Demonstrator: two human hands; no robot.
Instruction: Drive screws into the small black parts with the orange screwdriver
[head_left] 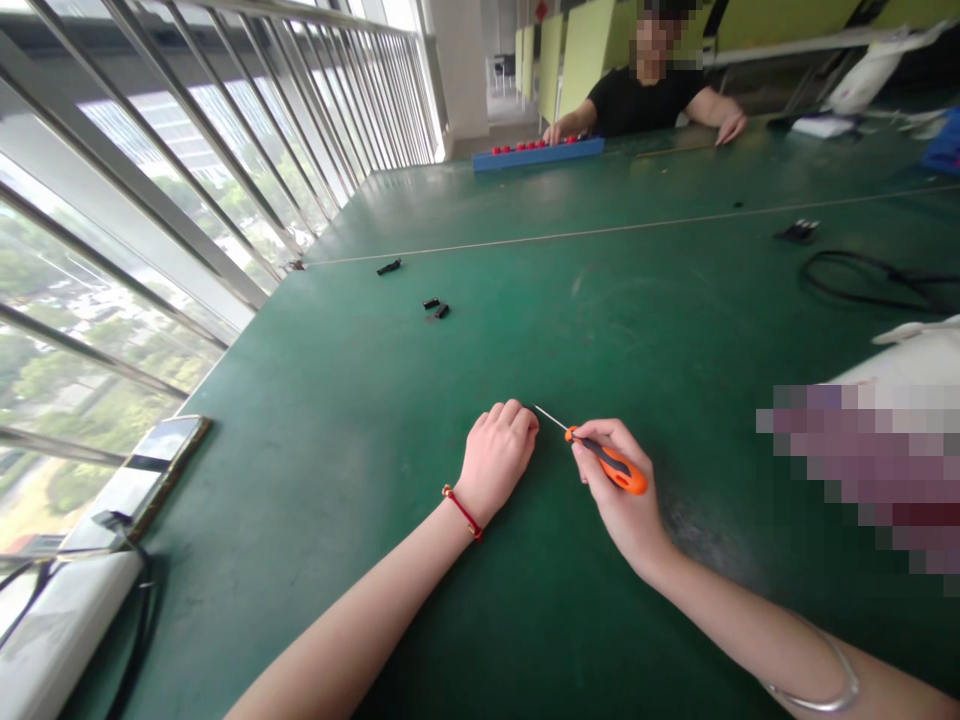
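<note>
In the middle of the green table [360, 400], my left hand [498, 448] is closed, its fingers curled round a small black piece [529, 408] that barely shows at the fingertips. My right hand [622, 500] grips an orange and dark grey screwdriver [611, 464] by its handle, near the collar. The thin metal shaft points up and left, its tip right beside the black piece; whether it touches cannot be made out. Farther off lie several small black parts [441, 310], with another black part [389, 267] beyond them.
At left lie a phone [169, 440] and a white power strip [82, 610] with black cables, beside a metal railing [300, 110]. A black cable [862, 285] and plug [799, 230] lie right. Across the table, a person in black [645, 105] reaches to a blue rack [536, 156] with red pieces.
</note>
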